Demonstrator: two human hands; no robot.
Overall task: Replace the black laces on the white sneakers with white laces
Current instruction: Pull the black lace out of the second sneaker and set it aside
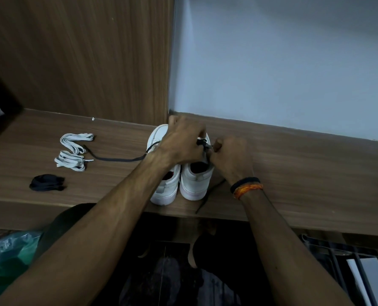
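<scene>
Still unlacing: both hands' grip, left hand (pixel 179 142) and right hand (pixel 230 155), pinches the black lace (pixel 202 143) on the right sneaker (pixel 196 180) by the table's front edge, next pull it free

A brown wooden shelf (pixel 294 168) with lines in the wood, set against a wooden wall on the left and a pale wall on the right. Two white sneakers (pixel 194 180) side by side near the front edge, heels toward the front, touching each other. A black lace (pixel 117 159) running from the left shoe out across the wood. Another black end (pixel 207 198) trailing off the front edge by the right shoe. Two folded bundles of white laces (pixel 73 151) well to the left. A small black lace bundle (pixel 47 182) in front of those.
</scene>
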